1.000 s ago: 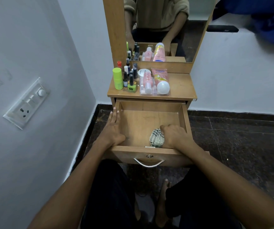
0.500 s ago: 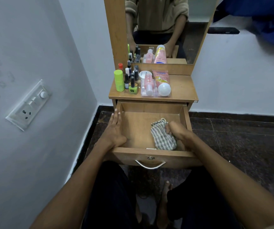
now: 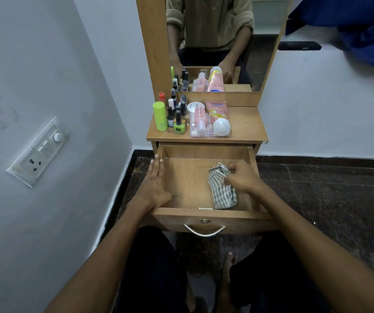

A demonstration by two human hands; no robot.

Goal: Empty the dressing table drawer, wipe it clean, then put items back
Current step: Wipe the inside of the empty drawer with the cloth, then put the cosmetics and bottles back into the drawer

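- The drawer [image 3: 190,184] is pulled out; its left and middle floor lies bare.
- The right hand [image 3: 242,177] pinches the striped cloth [image 3: 222,190] with curled fingers — the cloth lies near the drawer's right wall.
- The left hand [image 3: 155,184] rests on the left wall, fingers straight.
- Bottles [image 3: 177,116] and tubes [image 3: 215,118] crowd the desk's [image 3: 244,125] left and middle.

Drawer [image 3: 204,216] pulled out below tabletop [image 3: 244,129]. Cloth [image 3: 223,190] inside, right half, under right hand [image 3: 241,177]. Left hand [image 3: 155,184] along left wall. Bottles [image 3: 177,116] on tabletop, left, before mirror [image 3: 224,30].
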